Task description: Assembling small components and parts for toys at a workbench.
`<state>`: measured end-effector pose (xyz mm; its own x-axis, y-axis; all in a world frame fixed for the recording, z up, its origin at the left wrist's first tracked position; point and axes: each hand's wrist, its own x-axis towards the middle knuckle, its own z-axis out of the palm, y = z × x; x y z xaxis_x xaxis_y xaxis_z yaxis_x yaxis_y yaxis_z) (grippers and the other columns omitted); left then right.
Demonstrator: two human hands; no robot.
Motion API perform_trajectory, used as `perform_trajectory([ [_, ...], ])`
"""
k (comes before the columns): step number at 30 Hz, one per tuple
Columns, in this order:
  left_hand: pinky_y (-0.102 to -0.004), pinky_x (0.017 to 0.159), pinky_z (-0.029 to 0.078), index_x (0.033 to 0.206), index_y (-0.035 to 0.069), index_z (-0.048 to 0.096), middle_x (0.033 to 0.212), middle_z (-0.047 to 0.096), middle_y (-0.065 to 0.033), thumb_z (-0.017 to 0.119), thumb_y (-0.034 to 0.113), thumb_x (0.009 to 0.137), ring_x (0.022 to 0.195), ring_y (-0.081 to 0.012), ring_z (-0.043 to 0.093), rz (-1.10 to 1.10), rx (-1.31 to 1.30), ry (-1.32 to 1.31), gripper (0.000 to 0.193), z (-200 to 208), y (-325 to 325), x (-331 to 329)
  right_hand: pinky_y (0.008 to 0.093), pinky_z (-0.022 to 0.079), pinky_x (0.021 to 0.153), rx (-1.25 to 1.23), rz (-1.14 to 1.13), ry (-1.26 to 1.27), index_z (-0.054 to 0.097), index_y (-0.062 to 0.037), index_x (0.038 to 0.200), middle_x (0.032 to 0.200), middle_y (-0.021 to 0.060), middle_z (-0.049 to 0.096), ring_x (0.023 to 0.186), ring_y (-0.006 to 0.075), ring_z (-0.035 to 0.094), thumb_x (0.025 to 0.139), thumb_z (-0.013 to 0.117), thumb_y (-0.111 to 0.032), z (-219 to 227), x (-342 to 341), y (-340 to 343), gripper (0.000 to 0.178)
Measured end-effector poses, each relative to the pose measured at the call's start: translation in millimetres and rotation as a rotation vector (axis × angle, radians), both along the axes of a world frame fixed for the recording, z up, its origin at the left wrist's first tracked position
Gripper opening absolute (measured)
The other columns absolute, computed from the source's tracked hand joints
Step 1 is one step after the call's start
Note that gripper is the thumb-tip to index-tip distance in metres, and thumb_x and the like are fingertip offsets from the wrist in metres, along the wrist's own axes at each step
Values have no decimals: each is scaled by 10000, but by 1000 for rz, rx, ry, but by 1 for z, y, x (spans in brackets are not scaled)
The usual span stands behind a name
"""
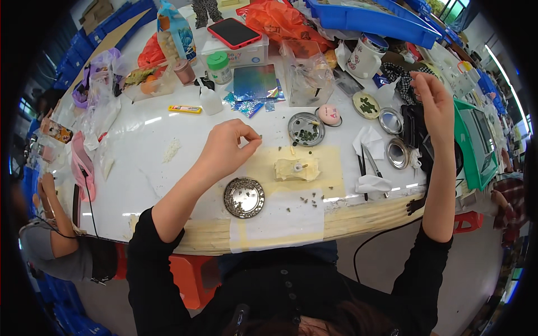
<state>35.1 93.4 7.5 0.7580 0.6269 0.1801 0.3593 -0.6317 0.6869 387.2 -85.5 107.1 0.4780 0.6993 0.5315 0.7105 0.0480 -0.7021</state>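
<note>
My left hand [227, 147] hovers over the table with thumb and forefinger pinched; a tiny dark speck shows at the fingertips, too small to name. To its right lies a round metal dish [294, 138] with dark green bits. Below it is a second metal dish [226, 206] with small greyish pieces around its rim. A cream block [286, 169] with a small knob on top rests on yellowish paper [333, 182]. Raised at the far right, my right hand [436, 103] has its fingers drawn together; what they hold, if anything, cannot be made out.
Tweezers [374, 165] and white tissue [368, 140] lie right of the block. Behind stand a white bottle [210, 102], a green-lidded jar [219, 70], a clear box [308, 84] and a mug [365, 59]. A green tray [468, 140] sits at right. Another person's arm [59, 210] is at left.
</note>
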Motion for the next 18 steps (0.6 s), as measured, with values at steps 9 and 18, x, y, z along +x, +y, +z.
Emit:
perform_trajectory([
  [9,-295,935,497,1157,-29,595,1057,627,-131,513,496,966,1006,-182,619,35,-689,-526,564,87,70,114,349,390,1003,162,-521,427,440,39,1384,1297,159,509,1153,253,506,796,637,-663,70,269,73,936],
  [18,-467,1099,360,1395,-45,322,1321,456,-229,617,537,885,1250,-342,473,147,-921,-539,828,93,160,263,542,316,1074,-76,-84,853,307,-11,1456,1386,248,401,1251,379,440,707,656,-737,71,272,106,1101],
])
